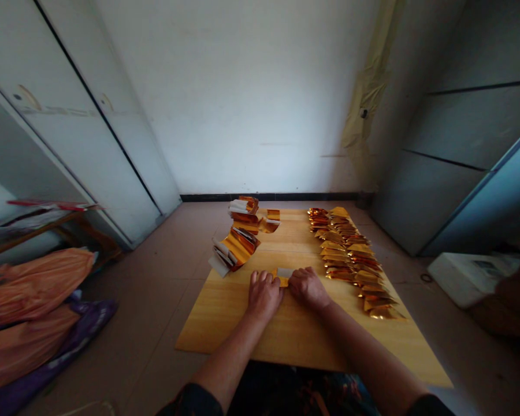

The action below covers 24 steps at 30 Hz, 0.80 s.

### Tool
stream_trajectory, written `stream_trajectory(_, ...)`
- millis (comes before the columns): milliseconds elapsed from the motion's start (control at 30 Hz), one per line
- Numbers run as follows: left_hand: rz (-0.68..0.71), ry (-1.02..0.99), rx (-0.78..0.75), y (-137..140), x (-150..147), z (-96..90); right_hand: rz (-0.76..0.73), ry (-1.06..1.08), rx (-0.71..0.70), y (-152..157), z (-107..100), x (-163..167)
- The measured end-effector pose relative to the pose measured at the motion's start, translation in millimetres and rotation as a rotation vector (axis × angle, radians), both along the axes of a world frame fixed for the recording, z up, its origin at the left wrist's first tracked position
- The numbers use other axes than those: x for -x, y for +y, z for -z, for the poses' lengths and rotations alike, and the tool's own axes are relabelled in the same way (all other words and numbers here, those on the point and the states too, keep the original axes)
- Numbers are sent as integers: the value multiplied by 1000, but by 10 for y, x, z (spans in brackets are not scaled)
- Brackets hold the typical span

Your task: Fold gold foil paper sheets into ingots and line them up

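Note:
Between my two hands, low over the wooden board, is a small sheet of gold foil paper [283,277] with a pale grey patch on its upper side. My left hand [264,293] has its fingers curled onto the sheet's left end. On the right end, my right hand [308,286] is closed with its knuckles up. Both hands rest at the board's surface, and the fingertips are partly hidden. Beyond my left hand lie loose, curling sheets of gold paper [238,245]. To the right stand rows of folded gold paper pieces [351,254], packed closely together.
The wooden board [225,329] lies in front of me. Cabinets with sliding doors [82,115] stand at left, near orange and purple bags [30,294]. At right are a grey refrigerator-like cabinet [450,144] and a white box [459,277]. A white wall [242,104] closes the back.

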<state>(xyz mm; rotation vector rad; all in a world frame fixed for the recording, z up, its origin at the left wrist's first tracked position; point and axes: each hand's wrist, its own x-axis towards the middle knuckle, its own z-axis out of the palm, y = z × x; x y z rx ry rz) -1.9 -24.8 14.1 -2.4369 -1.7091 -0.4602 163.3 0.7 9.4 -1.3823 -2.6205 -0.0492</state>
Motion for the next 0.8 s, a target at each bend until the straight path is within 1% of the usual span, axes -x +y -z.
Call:
stream_trajectory(133, -3, 12, -25, 10, -13, 38, 19, 45, -4, 6, 10, -31)
stream_trajectory(300, -7, 15, -56, 31, -10, 84, -20, 68, -72, -52, 8, 0)
stream_trajectory(433, -4, 7, -66, 28, 6, 98, -8, 72, -96, -60, 66, 31)
stream_trajectory(533, 8, -15, -56, 11, 23, 95, 34, 130, -77, -70, 130, -22)
stream_trajectory(600, 21, -35, -42, -9, 31, 83, 70, 206, -54, -80, 161, -83)
stream_trajectory(667, 22, -56, -31, -29, 33, 64, 66, 294, -21, -83, 182, -139)
stream_trajectory(800, -45, -99, 17, -32, 7, 25, 52, 470, 63, -36, 218, -200)
